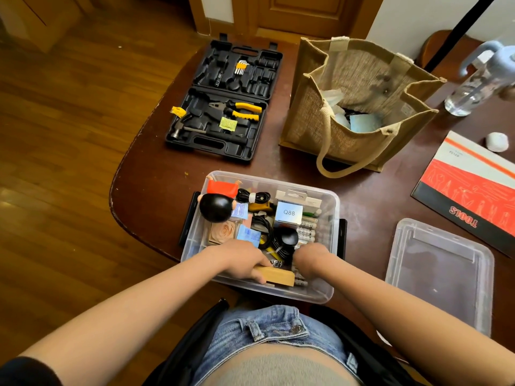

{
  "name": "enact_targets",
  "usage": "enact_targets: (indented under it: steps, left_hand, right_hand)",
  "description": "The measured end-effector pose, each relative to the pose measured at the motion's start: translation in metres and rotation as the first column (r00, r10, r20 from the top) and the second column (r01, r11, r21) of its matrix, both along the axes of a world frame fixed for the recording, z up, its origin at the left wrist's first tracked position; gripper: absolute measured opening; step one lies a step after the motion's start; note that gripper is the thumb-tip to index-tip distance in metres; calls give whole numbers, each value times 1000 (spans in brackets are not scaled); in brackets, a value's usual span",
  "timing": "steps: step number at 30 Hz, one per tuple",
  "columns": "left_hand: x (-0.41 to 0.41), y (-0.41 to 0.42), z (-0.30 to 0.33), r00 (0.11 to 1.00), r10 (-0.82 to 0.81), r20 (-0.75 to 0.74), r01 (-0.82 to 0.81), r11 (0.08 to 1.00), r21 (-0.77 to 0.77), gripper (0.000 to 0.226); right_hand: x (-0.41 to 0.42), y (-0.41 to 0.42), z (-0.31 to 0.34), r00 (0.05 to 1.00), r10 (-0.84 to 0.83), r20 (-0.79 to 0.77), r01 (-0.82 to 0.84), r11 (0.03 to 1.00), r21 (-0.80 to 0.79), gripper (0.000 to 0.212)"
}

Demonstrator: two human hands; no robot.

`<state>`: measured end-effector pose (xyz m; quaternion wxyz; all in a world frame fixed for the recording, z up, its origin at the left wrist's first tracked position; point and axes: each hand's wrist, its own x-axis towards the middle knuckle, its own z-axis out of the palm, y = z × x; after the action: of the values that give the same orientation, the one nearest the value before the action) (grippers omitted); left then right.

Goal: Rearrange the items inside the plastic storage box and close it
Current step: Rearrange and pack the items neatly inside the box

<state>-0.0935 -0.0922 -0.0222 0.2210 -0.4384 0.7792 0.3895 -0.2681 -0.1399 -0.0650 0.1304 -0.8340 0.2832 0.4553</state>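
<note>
Shorts [267, 327]: nearest, 6 o'clock, person seated at desk [156, 174].
Box [333, 207]: clear plastic, desk's near edge, just past the shorts, open.
Left hand [239, 260]: in box's near-left part, fingers curled round a wood block [276, 275].
Right hand [309, 260]: in box at near-right, knuckles up, fingers tucked down among batteries [306, 229] and cables; can't tell if they hold anything.
Contents: doll [218, 201] at box's 10 o'clock, Q88 carton [288, 213] at centre, loose cables between.
Lid [440, 274]: flat on desk at box's 3 o'clock, apart from it.
Elsewhere: tool case [223, 101] at 11 o'clock, jute bag [359, 107] at 1 o'clock.
Progress: sorting under way, mid-task by my read. Left: settle block, fit lid, latch.
</note>
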Motion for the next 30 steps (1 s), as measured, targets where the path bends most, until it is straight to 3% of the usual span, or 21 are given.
enact_targets:
  steps: [8,26,30]
  left_hand:
    - [1,0,-3,1000,15,-6,-15,1000,12,46]
    - [0,0,-1,999,40,2,-40,998,56,47]
    - [2,3,-1,999,43,4,-43,991,124,48]
  right_hand:
    - [1,1,-9,997,10,82,6,981,-194,24]
    - [6,0,-14,993,-115,33,120,974,-193,26]
    - [7,-4,-7,985,-162,51,167,979,-120,26]
